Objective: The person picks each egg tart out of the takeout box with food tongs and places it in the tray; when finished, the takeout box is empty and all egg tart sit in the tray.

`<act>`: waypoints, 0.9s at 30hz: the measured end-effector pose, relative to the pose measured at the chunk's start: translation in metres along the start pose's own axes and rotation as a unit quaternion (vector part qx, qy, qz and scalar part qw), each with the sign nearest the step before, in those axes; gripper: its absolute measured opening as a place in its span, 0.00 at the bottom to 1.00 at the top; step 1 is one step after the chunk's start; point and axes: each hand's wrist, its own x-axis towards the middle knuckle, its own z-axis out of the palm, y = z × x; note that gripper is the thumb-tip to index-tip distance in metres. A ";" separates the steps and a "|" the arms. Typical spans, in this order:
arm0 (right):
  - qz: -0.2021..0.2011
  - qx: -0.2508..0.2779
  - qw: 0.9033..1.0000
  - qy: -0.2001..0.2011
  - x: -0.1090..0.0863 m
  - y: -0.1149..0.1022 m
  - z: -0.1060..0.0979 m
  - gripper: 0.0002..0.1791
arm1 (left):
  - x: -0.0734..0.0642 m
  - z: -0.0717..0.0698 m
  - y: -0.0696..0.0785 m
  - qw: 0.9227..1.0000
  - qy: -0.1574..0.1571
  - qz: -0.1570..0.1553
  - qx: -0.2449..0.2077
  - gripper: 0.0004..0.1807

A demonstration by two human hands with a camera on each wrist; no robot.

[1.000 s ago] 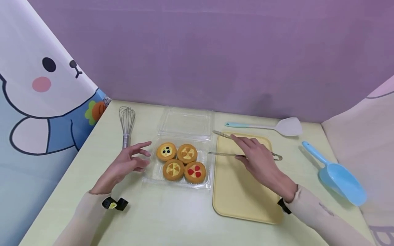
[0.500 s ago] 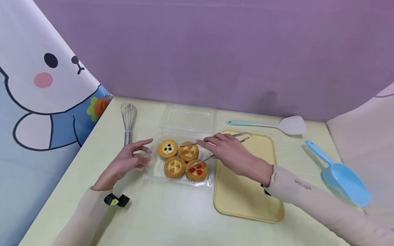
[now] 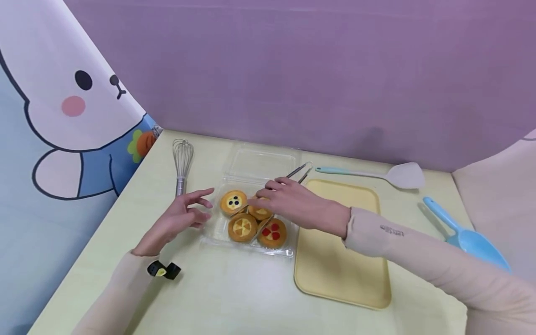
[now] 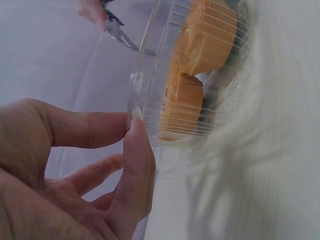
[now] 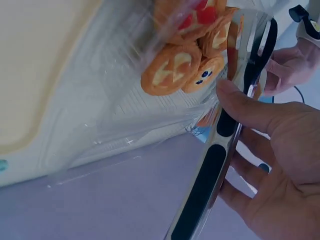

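The right hand [image 3: 289,202] gripped tongs [image 5: 201,187] over the clear box [image 3: 219,231], the loose left hand [image 3: 177,216] beside it; squeezing hard could squash a tart [image 3: 242,228].

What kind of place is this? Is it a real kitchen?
Probably not; it looks like a pretend bakery corner. There are four little tarts in a clear box, a whisk, and a big cartoon animal on the backdrop.

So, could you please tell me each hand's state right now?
Left hand: open, beside the clear container; whether it touches cannot be told.
Right hand: closed, holding the metal tongs.
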 end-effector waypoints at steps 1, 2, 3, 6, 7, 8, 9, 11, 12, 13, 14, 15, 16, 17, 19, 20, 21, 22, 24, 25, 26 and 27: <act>-0.006 -0.005 1.000 -0.004 0.003 0.000 -0.001 0.35 | 0.000 0.000 0.000 1.000 0.000 0.000 0.000 0.43; -0.012 -0.010 1.000 -0.008 0.005 0.001 -0.002 0.35 | 0.001 0.001 0.000 1.000 0.000 0.000 0.000 0.43; -0.017 -0.015 1.000 -0.011 0.007 0.001 -0.003 0.34 | 0.001 0.001 0.001 1.000 -0.001 0.000 0.000 0.43; -0.034 -0.042 0.998 -0.021 0.013 0.002 -0.005 0.34 | 0.001 0.002 0.002 1.000 -0.002 0.000 -0.003 0.43; -0.039 -0.050 0.998 -0.022 0.015 0.002 -0.005 0.34 | 0.001 0.003 0.002 1.000 -0.002 0.000 -0.004 0.43; -0.043 -0.058 0.997 -0.024 0.017 0.002 -0.006 0.34 | 0.001 0.003 0.003 1.000 -0.002 0.001 -0.003 0.43; -0.047 -0.063 0.997 -0.026 0.018 0.003 -0.006 0.34 | 0.001 0.003 0.003 1.000 -0.002 0.001 -0.003 0.43; -0.051 -0.064 0.996 -0.032 0.022 0.003 -0.006 0.34 | 0.001 0.003 0.004 1.000 -0.002 0.002 -0.004 0.43; -0.052 -0.063 0.996 -0.036 0.023 0.003 -0.006 0.34 | 0.001 0.003 0.004 1.000 -0.001 0.001 -0.004 0.43; -0.052 -0.062 0.996 -0.042 0.025 0.003 -0.005 0.34 | 0.001 0.004 0.004 1.000 -0.001 0.001 -0.004 0.43; -0.052 -0.060 0.996 -0.046 0.026 0.003 -0.004 0.35 | 0.001 0.004 0.004 1.000 -0.001 0.001 -0.004 0.43; -0.052 -0.059 0.996 -0.049 0.028 0.002 -0.003 0.35 | 0.001 0.004 0.004 1.000 -0.002 0.000 -0.004 0.43; -0.053 -0.060 0.996 -0.051 0.029 0.002 -0.002 0.35 | 0.001 0.004 0.003 1.000 -0.001 -0.001 -0.003 0.43; -0.054 -0.063 0.995 -0.051 0.030 0.002 -0.001 0.34 | 0.001 0.004 0.003 1.000 -0.001 -0.002 -0.003 0.42; -0.057 -0.074 0.994 -0.049 0.033 0.000 0.001 0.34 | 0.000 0.003 0.003 1.000 -0.002 -0.002 -0.001 0.42; -0.060 -0.079 0.994 -0.048 0.034 0.000 0.002 0.34 | 0.000 0.003 0.003 1.000 -0.001 -0.002 -0.001 0.42; -0.062 -0.085 0.993 -0.047 0.035 0.000 0.002 0.34 | 0.000 0.003 0.003 1.000 -0.001 -0.002 0.000 0.42; -0.064 -0.091 0.993 -0.046 0.036 -0.001 0.003 0.34 | -0.001 0.002 0.003 1.000 0.000 -0.002 0.001 0.42; -0.067 -0.100 0.992 -0.045 0.038 -0.001 0.004 0.35 | -0.001 0.002 0.003 1.000 0.001 -0.001 -0.001 0.42; -0.068 -0.104 0.991 -0.046 0.038 -0.001 0.004 0.35 | -0.001 0.002 0.003 1.000 0.001 0.000 -0.002 0.42; -0.069 -0.106 0.991 -0.045 0.039 -0.001 0.005 0.36 | -0.002 0.001 0.003 1.000 0.001 -0.001 -0.003 0.42; -0.071 -0.109 0.991 -0.044 0.039 -0.002 0.005 0.36 | -0.003 0.001 0.004 1.000 0.001 -0.001 -0.003 0.42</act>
